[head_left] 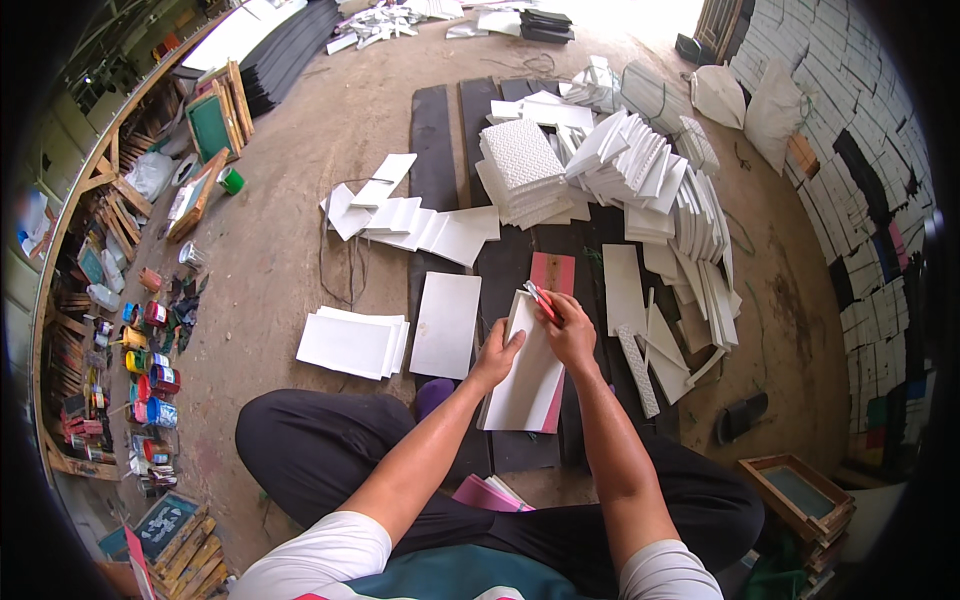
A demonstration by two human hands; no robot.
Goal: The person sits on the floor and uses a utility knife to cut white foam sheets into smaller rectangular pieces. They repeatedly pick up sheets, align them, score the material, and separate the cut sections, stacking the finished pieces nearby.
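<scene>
In front of my crossed legs, my left hand (496,355) grips the left edge of a white foam sheet (522,385), thumb on its face. My right hand (570,332) is closed around a red-handled cutter (541,300), its metallic tip at the sheet's far end. The foam sheet stands tilted over a long pink board (553,268) with a brown middle strip. To the left, beside my left hand, lies a flat white panel (446,325). Further left rests a small stack of white sheets (350,342). How the blade meets the foam is too small to tell.
Dark planks (435,150) lie under the work. Ahead stand a stack of textured white blocks (522,160) and a spilled row of white sheets (625,165). Narrow offcuts (638,370) lie on the right. Paint cans (162,380) line the left; wooden frames (795,490) sit lower right.
</scene>
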